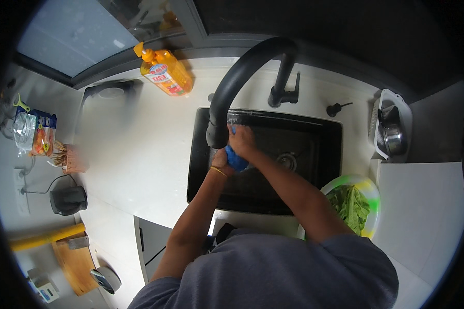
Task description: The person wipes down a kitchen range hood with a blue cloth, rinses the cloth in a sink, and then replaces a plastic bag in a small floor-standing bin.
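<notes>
Both of my hands are over the left part of a black sink, beneath the curved spout of a black faucet. A bunched blue cloth is held between them. My right hand closes around its upper part, where a bit of blue shows by the fingers. Lower and to the left, my left hand grips the cloth from the side; the spout and the cloth hide some of its fingers. The round metal drain shows to the right of the hands.
An orange pump bottle stands behind the sink on the left. At right are a plate with leafy greens and a white rack holding a metal pot. A black kettle and a wooden board are far left.
</notes>
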A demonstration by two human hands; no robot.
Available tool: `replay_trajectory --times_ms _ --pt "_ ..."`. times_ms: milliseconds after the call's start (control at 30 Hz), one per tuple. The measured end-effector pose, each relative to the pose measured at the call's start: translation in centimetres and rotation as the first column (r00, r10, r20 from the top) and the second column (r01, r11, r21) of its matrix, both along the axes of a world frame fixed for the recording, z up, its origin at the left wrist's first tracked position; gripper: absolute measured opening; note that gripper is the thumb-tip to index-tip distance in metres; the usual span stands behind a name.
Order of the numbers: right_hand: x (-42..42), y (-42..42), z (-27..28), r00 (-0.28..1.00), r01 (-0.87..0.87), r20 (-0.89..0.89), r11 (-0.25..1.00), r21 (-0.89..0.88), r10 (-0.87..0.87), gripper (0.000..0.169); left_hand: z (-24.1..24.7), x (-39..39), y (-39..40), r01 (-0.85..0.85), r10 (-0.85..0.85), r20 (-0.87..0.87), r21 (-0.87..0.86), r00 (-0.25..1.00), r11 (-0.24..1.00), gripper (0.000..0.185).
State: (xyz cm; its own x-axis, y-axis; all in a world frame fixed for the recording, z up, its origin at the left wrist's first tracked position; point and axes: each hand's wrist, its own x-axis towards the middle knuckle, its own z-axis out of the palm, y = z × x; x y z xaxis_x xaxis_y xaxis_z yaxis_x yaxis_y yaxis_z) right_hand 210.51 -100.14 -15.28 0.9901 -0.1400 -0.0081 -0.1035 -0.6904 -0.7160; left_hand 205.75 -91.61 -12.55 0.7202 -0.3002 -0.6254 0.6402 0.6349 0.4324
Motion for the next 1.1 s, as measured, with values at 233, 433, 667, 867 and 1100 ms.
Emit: replay_trajectory --times_ms 233,433,667,867,1100 --pt "-4.9 3.9 1.1 0.95 -0.277 0.162 0.96 0.035 0.268 0.037 -17.4 0.6 5.4 0.021 0.172 0.411 -0.426 0.895 0.905 0.042" --pt "-1.1 1.4 0.2 0.995 -0.086 0.075 0.979 0.185 0.073 0.031 -4.3 1.4 0.7 -0.111 0.187 0.18 -0.366 0.966 0.924 0.038" --pt "1.2 -0.3 -1.3 0.989 0.068 -0.142 0.986 0.152 -0.046 0.041 -2.1 -0.2 2.1 0.213 -0.2 0.151 -0.074 0.968 0.974 0.039" --pt "3.9 -7.4 -3.2 0.857 0.151 -0.448 0.709 0.689 0.253 0.041 -2.9 -0.2 7.7 0.102 -0.125 0.155 0.149 0.98 0.983 0.03" --pt "1.7 -7.3 1.4 0.642 -0.284 -0.416 0.705 0.65 0.643 0.076 1.2 1.7 6.2 0.168 -0.207 0.13 0.262 0.97 0.951 0.039"
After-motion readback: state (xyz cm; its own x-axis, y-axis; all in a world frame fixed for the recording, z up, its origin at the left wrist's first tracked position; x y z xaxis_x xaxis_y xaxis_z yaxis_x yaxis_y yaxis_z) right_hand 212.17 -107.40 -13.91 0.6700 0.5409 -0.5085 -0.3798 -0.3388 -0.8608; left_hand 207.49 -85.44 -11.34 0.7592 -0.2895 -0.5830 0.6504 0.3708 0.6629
